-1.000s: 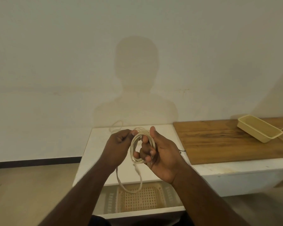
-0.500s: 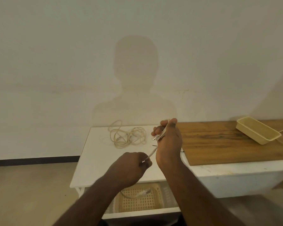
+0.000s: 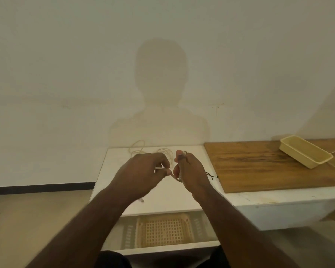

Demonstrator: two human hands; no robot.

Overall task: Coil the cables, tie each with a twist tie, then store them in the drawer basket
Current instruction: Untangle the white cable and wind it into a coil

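Looking down from the head camera, both hands are up over the white table (image 3: 112,182), almost meeting. The left hand (image 3: 143,171) has its fingers curled in, pinching a pale cable (image 3: 160,168) between fingertips. The right hand (image 3: 190,171) is curled too, thumb raised, gripping the same cable where it runs down past the palm; a dark twist tie (image 3: 187,160) sticks out by its thumb. Behind the hands, a loose tangle of cable (image 3: 137,149) lies near the table's far edge. A small black tie (image 3: 212,175) rests just right of the right wrist. Below, the drawer stands open with the lattice basket (image 3: 163,232) inside. Off right, a wooden board (image 3: 259,167) carries a cream tray (image 3: 306,154).
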